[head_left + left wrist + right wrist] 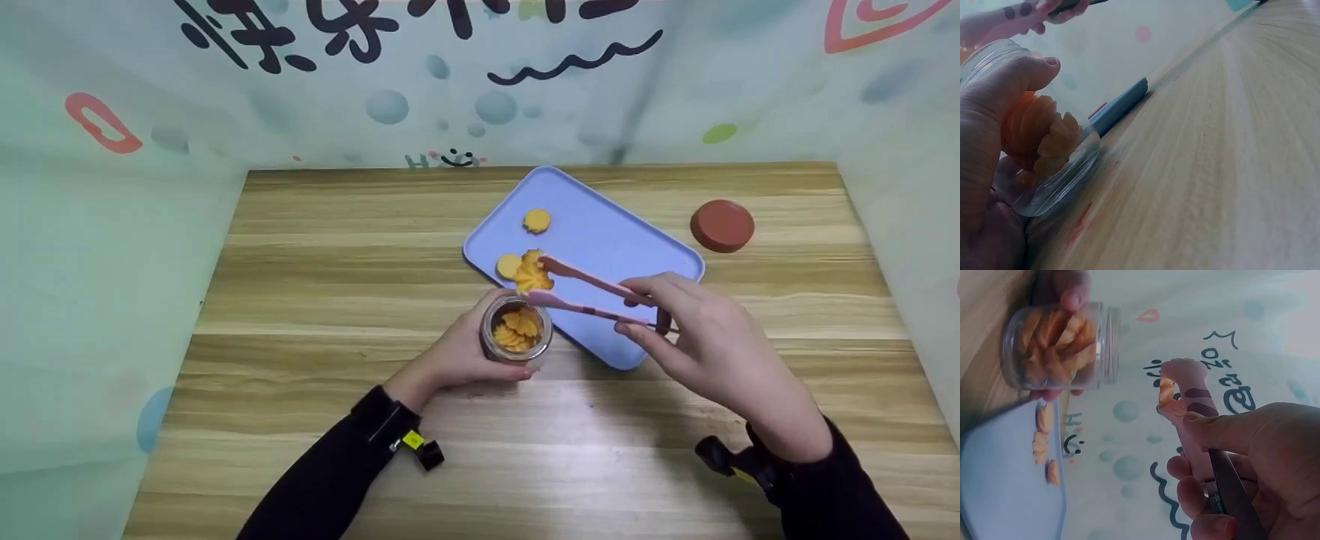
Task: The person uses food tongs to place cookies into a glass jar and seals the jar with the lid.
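Your left hand [457, 356] grips the part-filled jar [516, 330]. Your right hand [701, 337] squeezes tongs [592, 294] on one slice [533, 274] above it. Two slices [536, 220] remain on the tray [637, 247].

Black sleeves [330, 472], wrist-mounted cameras [427, 452]

Jar [1044, 163] base hidden by left hand [988, 169]; tongs [1196, 433] handles cut off at btm edge.

Only cropped, unreadable black brush characters across the top of the printed backdrop [480, 82], and, low on it just behind the table's far edge, a faint "H" beside a small black smiley face [457, 158].
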`<state>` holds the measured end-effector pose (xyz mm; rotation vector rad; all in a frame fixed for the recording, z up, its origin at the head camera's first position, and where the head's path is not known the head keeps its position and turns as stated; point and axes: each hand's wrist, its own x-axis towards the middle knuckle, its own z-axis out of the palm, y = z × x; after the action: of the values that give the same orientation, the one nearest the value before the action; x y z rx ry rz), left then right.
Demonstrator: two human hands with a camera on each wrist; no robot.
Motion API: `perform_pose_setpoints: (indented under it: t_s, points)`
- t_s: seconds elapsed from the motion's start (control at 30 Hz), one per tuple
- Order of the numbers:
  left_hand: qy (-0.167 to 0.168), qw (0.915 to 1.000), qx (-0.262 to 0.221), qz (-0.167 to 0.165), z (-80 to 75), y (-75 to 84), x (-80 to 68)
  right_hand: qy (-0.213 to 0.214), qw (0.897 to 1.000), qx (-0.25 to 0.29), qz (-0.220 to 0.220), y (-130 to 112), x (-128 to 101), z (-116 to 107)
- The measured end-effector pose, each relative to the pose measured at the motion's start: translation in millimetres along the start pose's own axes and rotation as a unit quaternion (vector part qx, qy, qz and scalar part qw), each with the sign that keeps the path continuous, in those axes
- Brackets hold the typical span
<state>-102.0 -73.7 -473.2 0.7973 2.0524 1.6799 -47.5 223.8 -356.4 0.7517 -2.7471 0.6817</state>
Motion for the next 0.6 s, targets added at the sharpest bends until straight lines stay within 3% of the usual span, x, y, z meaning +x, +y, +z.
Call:
perform_pose_setpoints:
  t_s: [0.4,0.6]
  points:
    - [-0.006,0.9996,-0.023,-0.014,-0.1,-2.3,-0.3,-0.036,0.999,-0.018,-0.035,-14,-6,2]
    - [-0.007,0.9995,-0.029,-0.008,-0.4,-3.1,0.3,-0.032,0.998,-0.042,-0.040,-16,-6,7]
